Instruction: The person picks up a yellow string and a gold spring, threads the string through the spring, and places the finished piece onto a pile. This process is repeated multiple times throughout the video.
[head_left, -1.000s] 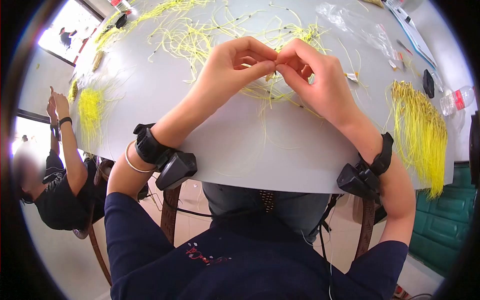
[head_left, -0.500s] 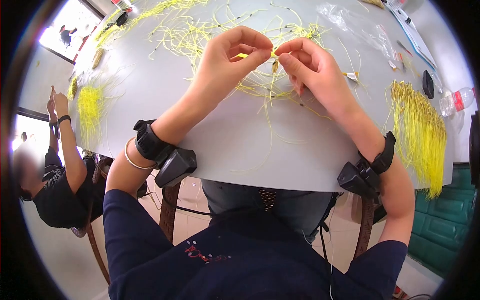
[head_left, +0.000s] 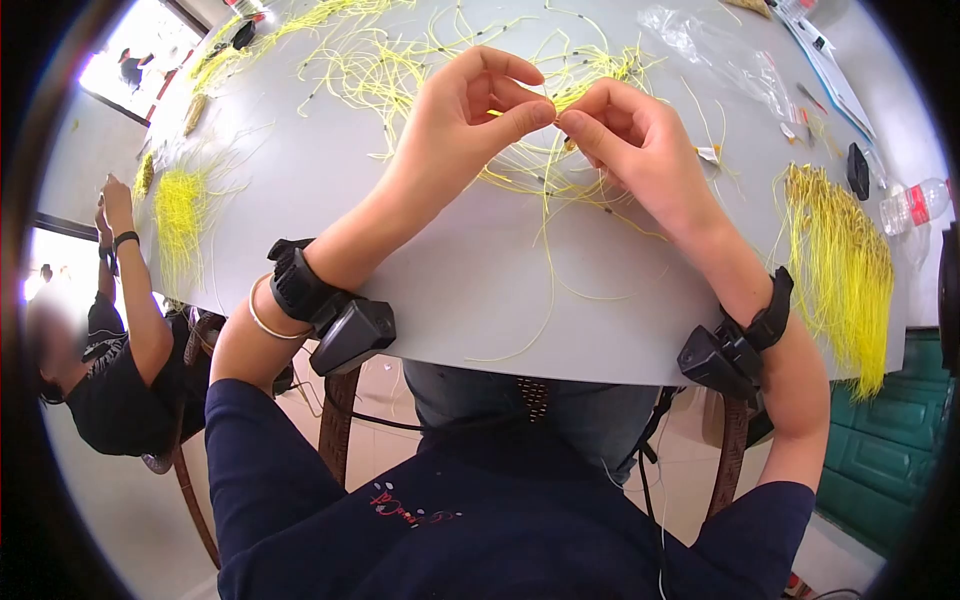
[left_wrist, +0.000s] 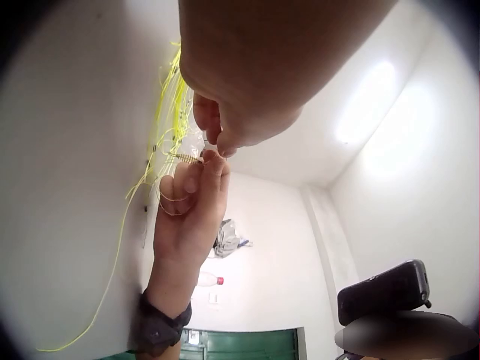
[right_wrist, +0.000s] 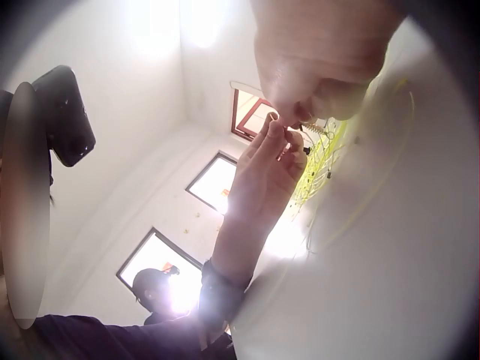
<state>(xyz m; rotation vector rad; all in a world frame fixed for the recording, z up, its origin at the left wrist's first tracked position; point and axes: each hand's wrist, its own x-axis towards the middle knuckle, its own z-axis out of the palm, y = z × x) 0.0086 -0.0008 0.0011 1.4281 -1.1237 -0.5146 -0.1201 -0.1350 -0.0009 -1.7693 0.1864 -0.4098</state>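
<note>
Over the table, the left hand (head_left: 455,125) and right hand (head_left: 650,150) meet at their fingertips. The left thumb is pressed toward its fingers around a thin yellow line, mostly hidden, with the index finger raised. A small gold coil (head_left: 570,144) hangs by the right thumb and index finger, which pinch its end. The left wrist view shows this coil (left_wrist: 185,158) beside the right hand (left_wrist: 187,217); the right wrist view shows the coil (right_wrist: 313,129) below the right palm, close to the left hand (right_wrist: 262,176). Yellow lines (head_left: 550,185) lie beneath both hands.
Tangled yellow lines (head_left: 365,75) spread behind the hands. Bundles lie at left (head_left: 180,215) and right (head_left: 845,270). Clear plastic bags (head_left: 715,55), a black object (head_left: 857,170), a bottle (head_left: 918,203) and a clipboard (head_left: 820,65) are at the right. Another person (head_left: 120,370) sits left.
The hands' fingertips, slightly apart half a second ago, have come together again. The gold coil has shifted a little to the right and down. The left index finger has lifted from the thumb.
</note>
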